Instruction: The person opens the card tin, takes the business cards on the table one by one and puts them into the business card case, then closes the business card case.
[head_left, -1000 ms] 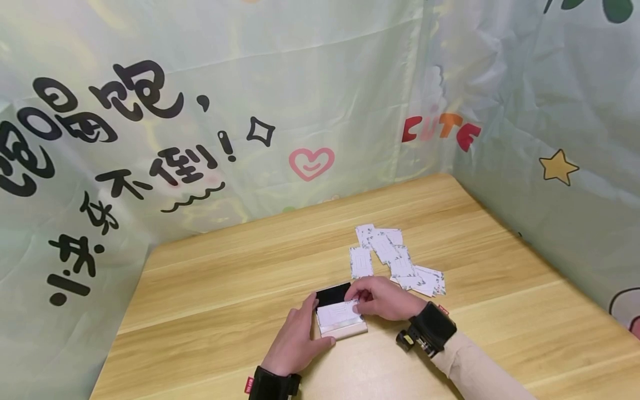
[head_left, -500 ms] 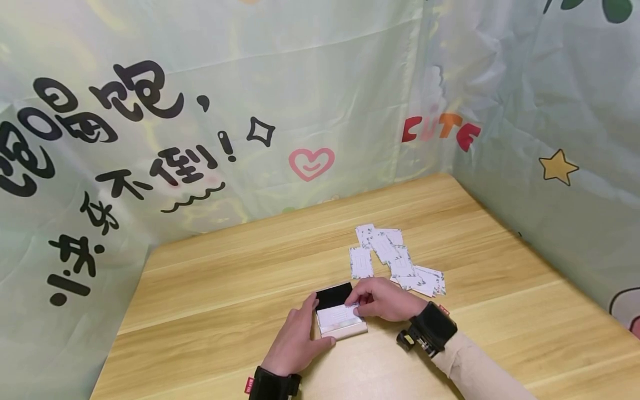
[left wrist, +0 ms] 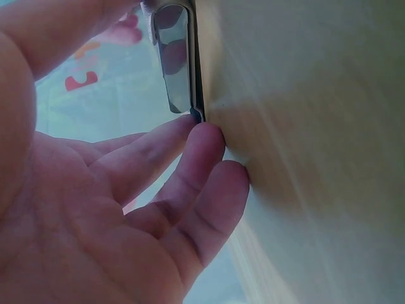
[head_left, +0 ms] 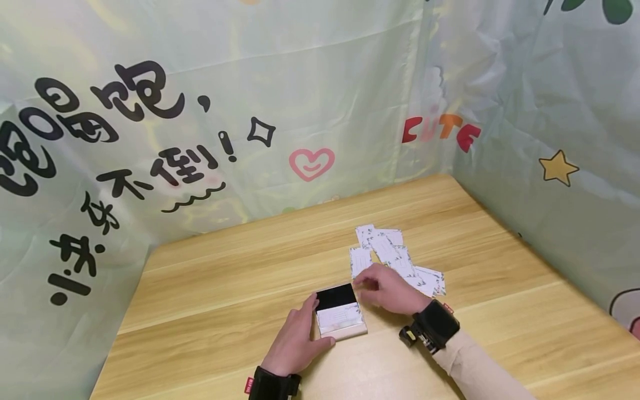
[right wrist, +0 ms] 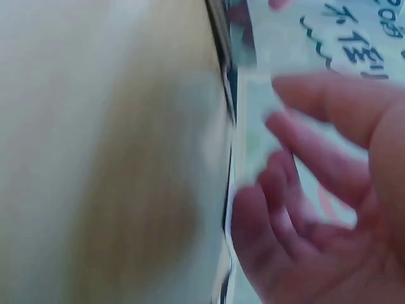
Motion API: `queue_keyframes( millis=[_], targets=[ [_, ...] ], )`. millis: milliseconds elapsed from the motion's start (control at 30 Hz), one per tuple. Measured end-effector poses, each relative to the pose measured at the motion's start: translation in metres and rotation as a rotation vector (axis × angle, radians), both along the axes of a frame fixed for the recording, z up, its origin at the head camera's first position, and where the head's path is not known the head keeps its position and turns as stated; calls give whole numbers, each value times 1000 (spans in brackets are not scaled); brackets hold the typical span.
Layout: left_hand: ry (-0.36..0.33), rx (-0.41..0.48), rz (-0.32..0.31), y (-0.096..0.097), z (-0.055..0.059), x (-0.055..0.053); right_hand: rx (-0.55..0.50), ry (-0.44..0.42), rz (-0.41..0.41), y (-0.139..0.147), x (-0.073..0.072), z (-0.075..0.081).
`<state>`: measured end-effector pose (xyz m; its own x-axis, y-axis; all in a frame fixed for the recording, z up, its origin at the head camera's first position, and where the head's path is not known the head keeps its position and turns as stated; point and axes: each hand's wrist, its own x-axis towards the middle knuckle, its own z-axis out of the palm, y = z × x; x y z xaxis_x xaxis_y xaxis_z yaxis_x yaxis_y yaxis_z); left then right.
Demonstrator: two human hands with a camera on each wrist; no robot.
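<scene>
A slim metal business card case point(head_left: 351, 331) lies opened out on the table, its black inner side point(head_left: 335, 296) facing up at the far half. White cards with a leafy border point(head_left: 339, 315) sit in the near half. My left hand point(head_left: 299, 340) holds the case at its left side, thumb on the front edge and fingertips along the left edge; the left wrist view shows fingertips point(left wrist: 205, 142) at the case's end. Just off the far right corner hovers my right hand point(head_left: 389, 289), fingers loosely bent with nothing between them, blurred in the right wrist view.
Several loose white cards point(head_left: 384, 248) overlap in a spread beyond my right hand, partly hidden by it. The wooden table point(head_left: 225, 289) meets a printed cloth backdrop point(head_left: 350, 100) behind and at the right.
My right hand has let go of the card at the case and lifted away, up and slightly right. The card now lies lower in the case. My left hand has stayed put.
</scene>
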<state>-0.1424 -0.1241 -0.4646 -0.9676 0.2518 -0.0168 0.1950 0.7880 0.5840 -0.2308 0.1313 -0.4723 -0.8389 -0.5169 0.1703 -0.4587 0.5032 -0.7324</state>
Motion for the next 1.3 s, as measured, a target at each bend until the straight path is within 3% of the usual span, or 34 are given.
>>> queue_keyframes(
  millis=[167,300,400,500,933,1300],
  targets=[
    [-2,-6,1,1,0,1,49,78,-354,16,-12,5],
    [-1,-9,1,2,-1,0,203,45,-490,34,-18,8],
    [0,-10,-2,1,-1,0,308,59,-487,42,-21,8],
    [-1,-8,-3,1,-1,0,325,63,-477,45,-22,7],
    [9,-8,-3,0,-2,-1,151,-66,-539,44,-25,8],
    [9,-9,-2,0,-1,0,36,5,-527,43,-23,7]
  ],
)
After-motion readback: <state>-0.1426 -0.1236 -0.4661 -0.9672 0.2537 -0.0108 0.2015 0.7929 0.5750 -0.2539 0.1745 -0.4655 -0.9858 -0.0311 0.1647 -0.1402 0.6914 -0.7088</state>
